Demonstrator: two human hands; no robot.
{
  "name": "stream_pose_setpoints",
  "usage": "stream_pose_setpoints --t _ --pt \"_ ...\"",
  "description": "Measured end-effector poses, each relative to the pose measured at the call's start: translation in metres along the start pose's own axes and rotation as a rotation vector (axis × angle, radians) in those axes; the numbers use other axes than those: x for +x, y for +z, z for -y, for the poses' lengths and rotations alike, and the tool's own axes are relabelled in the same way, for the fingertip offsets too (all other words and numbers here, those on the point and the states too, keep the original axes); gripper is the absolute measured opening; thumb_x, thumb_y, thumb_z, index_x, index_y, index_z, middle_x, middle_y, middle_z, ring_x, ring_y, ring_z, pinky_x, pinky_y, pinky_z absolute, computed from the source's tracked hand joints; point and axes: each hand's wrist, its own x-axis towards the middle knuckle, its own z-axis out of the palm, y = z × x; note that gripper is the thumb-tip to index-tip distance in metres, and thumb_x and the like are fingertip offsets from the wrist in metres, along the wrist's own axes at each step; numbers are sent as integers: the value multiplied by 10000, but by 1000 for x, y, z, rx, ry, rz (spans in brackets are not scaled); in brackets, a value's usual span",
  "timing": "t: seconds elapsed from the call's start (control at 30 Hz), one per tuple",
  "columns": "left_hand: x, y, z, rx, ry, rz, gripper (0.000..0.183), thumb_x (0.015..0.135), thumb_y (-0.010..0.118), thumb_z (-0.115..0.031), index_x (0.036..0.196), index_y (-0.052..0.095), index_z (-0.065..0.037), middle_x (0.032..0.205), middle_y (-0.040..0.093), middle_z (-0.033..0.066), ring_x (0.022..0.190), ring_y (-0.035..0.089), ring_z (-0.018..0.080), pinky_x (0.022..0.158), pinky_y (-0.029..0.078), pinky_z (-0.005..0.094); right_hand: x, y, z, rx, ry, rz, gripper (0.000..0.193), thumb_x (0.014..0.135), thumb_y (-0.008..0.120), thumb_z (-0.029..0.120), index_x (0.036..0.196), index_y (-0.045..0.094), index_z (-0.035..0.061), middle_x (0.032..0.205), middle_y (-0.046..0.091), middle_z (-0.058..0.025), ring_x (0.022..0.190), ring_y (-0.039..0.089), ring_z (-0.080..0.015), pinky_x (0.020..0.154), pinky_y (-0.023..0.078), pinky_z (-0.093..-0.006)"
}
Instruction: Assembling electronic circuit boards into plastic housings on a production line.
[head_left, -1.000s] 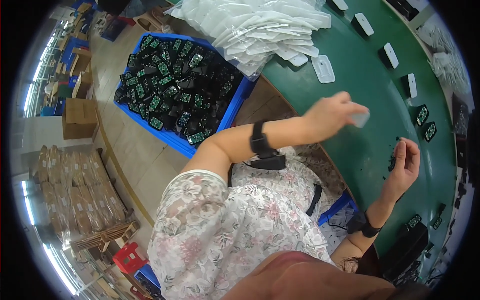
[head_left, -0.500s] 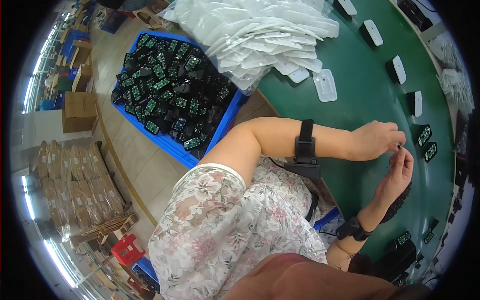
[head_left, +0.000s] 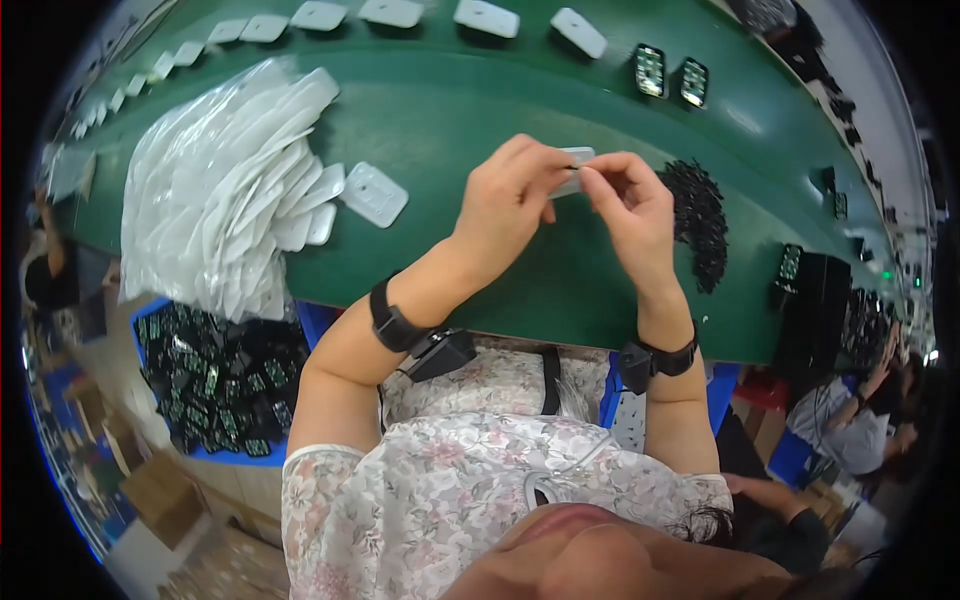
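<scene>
Both my hands meet over the green table, fingertips almost touching. My left hand (head_left: 512, 200) is closed in a pinch, and a tiny black part (head_left: 574, 167) shows at its fingertips. Thumb and fingers of my right hand (head_left: 632, 205) pinch towards the same part from the other side. Between and behind the fingers a white plastic cover (head_left: 580, 155) is partly visible; whether it is held or lies on the table I cannot tell. To the right of my right hand is a heap of small black parts (head_left: 697, 220). Another white cover (head_left: 375, 195) lies flat, left of my left hand.
A clear bag of stacked white covers (head_left: 225, 190) stands at the left on the green table (head_left: 450, 110). Below it is a blue crate (head_left: 262, 460) full of black units with green boards. White pieces line the far side, with two circuit-board units (head_left: 650, 70). Another person (head_left: 840, 420) sits at right.
My view has swung round to face the table squarely. Both hands stay together in a pinch; the white cover between them now shows, as does more of the black heap.
</scene>
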Motion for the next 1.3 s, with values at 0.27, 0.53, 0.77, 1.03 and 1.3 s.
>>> stream_pose_setpoints --t 0.27,0.53,0.77,1.03,1.3 --pt "1 3 3 -474 -300 49 292 908 530 31 1197 488 56 1035 618 145 802 659 174 749 540 272 -1 -5 8 -114 -43 -47 87 869 657 93 895 602 30 817 584 31 699 497 -14 577 355 -176" --pt "2 0 1 -424 -404 45 153 913 568 -19 1022 554 87 1000 635 135 843 665 184 787 535 283 1 2 2 -280 -221 -89 92 852 665 98 851 591 43 748 510 48 636 434 -6 529 314 -183" --pt "-1 3 7 -337 -142 21 122 923 559 -29 999 568 67 949 625 105 794 648 162 752 528 254 -4 10 0 -96 -69 -85 85 855 661 83 859 585 45 738 507 55 629 416 -6 528 316 -183" --pt "0 -2 1 -329 -257 71 162 939 567 -98 1005 594 47 855 651 77 732 634 132 709 504 240 5 -9 12 -291 -288 -165 231 798 732 125 973 608 40 874 498 9 720 412 -85 657 358 -197" --pt "2 -5 7 -284 -241 168 128 932 557 -62 979 582 55 883 632 83 719 630 135 670 518 243 9 -18 13 -127 97 165 216 798 740 168 893 593 41 818 570 31 696 468 -27 602 380 -185"
